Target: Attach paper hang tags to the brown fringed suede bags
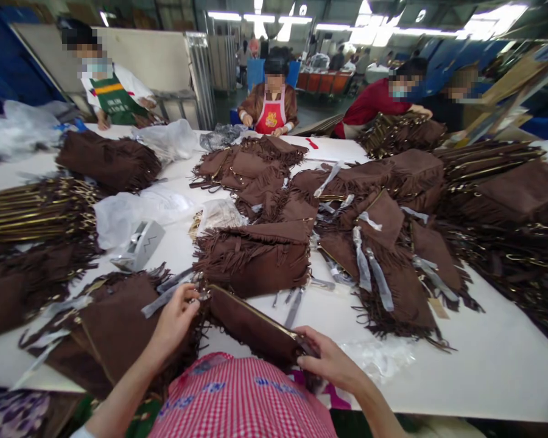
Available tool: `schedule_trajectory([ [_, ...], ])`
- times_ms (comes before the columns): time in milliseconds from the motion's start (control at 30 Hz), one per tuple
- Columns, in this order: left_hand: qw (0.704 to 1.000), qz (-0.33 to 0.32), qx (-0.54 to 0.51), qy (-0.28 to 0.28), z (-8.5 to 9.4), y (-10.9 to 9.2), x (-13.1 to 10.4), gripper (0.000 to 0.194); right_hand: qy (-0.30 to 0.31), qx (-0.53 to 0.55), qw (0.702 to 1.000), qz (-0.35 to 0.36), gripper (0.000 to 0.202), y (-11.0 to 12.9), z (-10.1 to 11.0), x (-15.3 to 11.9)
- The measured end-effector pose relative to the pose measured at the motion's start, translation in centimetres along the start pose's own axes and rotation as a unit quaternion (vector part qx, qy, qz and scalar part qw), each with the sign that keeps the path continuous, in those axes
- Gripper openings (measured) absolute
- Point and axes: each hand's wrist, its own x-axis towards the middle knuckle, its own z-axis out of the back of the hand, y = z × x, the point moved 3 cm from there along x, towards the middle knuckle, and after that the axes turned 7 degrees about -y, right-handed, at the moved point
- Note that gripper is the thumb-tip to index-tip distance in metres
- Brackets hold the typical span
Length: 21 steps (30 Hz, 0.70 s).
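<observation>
A dark brown fringed bag (256, 325) with a gold zipper along its top edge is held between my two hands, close to my checked apron. My left hand (179, 316) has its fingers closed at the bag's left end, near small metal hardware. At the opposite end, my right hand (322, 356) pinches the corner by the zipper's end. Just beyond lies a stack of brown fringed bags (260, 258). More brown bags (119, 322) with pale wrapped strips rest left of my left hand.
A grey-white box-shaped item (139, 246) stands on the white table (493, 365) near plastic bags (132, 213). Bags with wrapped pulls (383, 261) are heaped at right. Gold-zippered piles (41, 207) lie left. Several people work around the far side. Clear plastic (379, 359) lies right of my hand.
</observation>
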Motion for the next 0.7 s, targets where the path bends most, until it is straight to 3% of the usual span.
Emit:
schedule_trajectory([
  [67,0.971,-0.184,0.149,0.026,-2.2,-1.2,-1.2,0.045,-0.003,-0.011,1.0,-0.015,0.041,-0.8,-0.8,0.8],
  [167,0.865,-0.375,0.249,0.222,-7.7,-2.9,-3.3,0.065,0.002,0.011,1.0,-0.009,0.038,-0.7,-1.3,1.0],
  [267,0.768,-0.441,0.281,0.37,-12.7,-3.3,-3.9,0.076,0.046,0.029,0.999,-0.002,0.026,0.5,-1.2,0.3],
  [333,0.735,-0.431,0.317,0.416,-14.9,-2.9,-3.3,0.05,0.057,0.014,0.998,-0.007,0.021,1.0,-0.9,-0.1],
  [400,0.725,-0.412,0.342,0.433,-15.9,-2.3,-2.6,0.017,0.037,-0.009,0.999,0.0,0.02,1.1,-0.3,-0.2],
  [433,0.726,-0.408,0.343,0.434,-16.0,-2.1,-2.3,0.009,0.023,-0.014,1.0,0.005,0.021,1.0,0.0,-0.1],
  [600,0.754,-0.397,0.298,0.431,-14.8,-1.6,-1.3,0.013,-0.098,-0.005,0.995,0.028,0.027,-0.1,2.4,0.7],
  [700,0.771,-0.378,0.281,0.429,-14.2,-1.2,-1.1,0.014,-0.268,-0.097,0.954,0.09,0.028,0.1,4.2,1.0],
])
